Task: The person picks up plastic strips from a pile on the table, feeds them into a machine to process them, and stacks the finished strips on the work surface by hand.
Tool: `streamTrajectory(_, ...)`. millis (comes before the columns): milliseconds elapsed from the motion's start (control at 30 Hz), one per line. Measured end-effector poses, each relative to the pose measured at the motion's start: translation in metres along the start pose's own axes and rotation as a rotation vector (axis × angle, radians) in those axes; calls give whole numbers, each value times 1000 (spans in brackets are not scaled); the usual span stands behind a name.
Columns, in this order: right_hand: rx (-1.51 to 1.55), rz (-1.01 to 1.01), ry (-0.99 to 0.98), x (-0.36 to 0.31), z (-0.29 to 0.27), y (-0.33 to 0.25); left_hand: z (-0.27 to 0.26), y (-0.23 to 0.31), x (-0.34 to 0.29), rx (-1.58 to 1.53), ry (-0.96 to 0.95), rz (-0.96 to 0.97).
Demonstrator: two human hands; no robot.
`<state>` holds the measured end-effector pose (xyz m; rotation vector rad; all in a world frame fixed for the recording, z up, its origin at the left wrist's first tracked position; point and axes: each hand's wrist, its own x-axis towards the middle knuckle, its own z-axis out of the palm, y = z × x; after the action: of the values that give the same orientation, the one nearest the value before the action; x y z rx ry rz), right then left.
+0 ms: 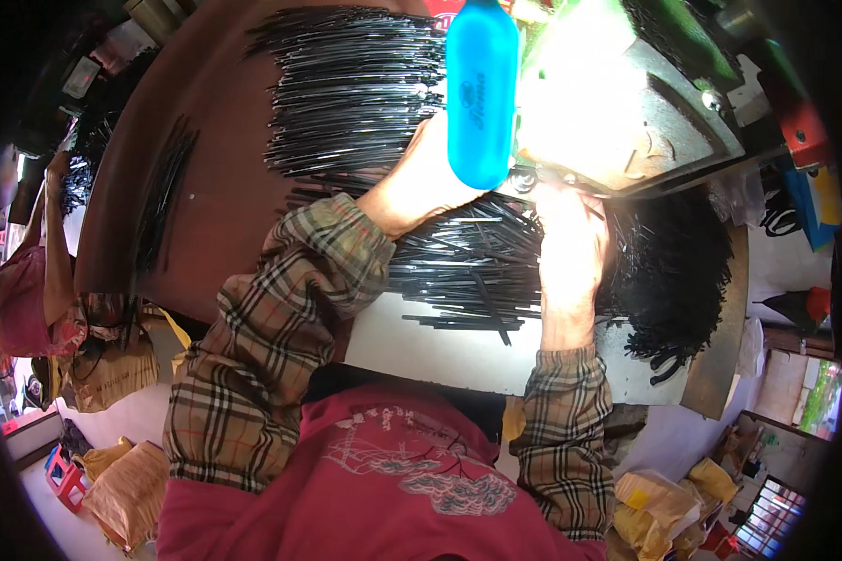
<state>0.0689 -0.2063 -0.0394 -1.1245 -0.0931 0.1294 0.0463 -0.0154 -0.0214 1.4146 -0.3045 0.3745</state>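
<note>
My left hand (pixel 428 182) reaches forward over thin black strips, its fingers hidden behind a hanging blue rounded oblong thing (pixel 482 112). Close by, my right hand (pixel 573 245) is held up at the lower edge of a machine (pixel 660 131), fingers curled together. Glare washes out the fingertips, so what they grip cannot be made out. A loose heap of black strips (pixel 472 252) lies between and below my hands. Beyond my left hand is a large, neatly layered stack of black strips (pixel 346 89). Right of my right hand, a dense pile of curved black pieces (pixel 674 280) spreads out.
The strips rest on a reddish-brown table (pixel 220 178) and a white board (pixel 430 351) near my body. A small bundle of strips (pixel 166 201) lies at the left. Another person's arm (pixel 58 234) shows at far left. Brown sacks (pixel 126 486) stand on the floor.
</note>
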Motion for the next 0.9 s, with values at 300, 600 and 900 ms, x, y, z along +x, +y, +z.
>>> streamTrajectory(300, -37, -21, 48, 1, -2, 4, -8, 15, -2, 164, -61, -81)
streamTrajectory(600, 49, -74, -57, -2, -4, 7, 2, 50, 15, -497, 44, -452)
streamTrajectory(900, 32, -58, -47, -4, -1, -2, -14, 4, 13, -388, -19, -492)
